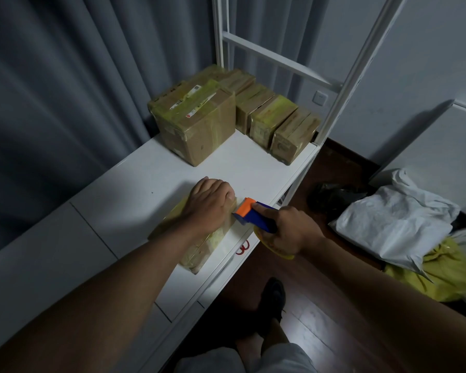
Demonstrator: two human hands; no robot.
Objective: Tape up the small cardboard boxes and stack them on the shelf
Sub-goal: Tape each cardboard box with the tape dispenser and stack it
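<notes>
The small cardboard box [199, 246] lies on the white shelf [135, 189] near its front edge, at about 6 o'clock from the big taped box [197, 122]. The left hand [209, 201] presses down on its top, fingers curled together over the far end. The right hand [285, 230] grips a blue and orange tape dispenser [250, 214], fingers wrapped round the handle, its orange head touching the box at 3 o'clock of the left hand. A row of what looks like 3 or 4 smaller taped boxes [275, 122] stands at 3 o'clock of the big one, partly blurred
</notes>
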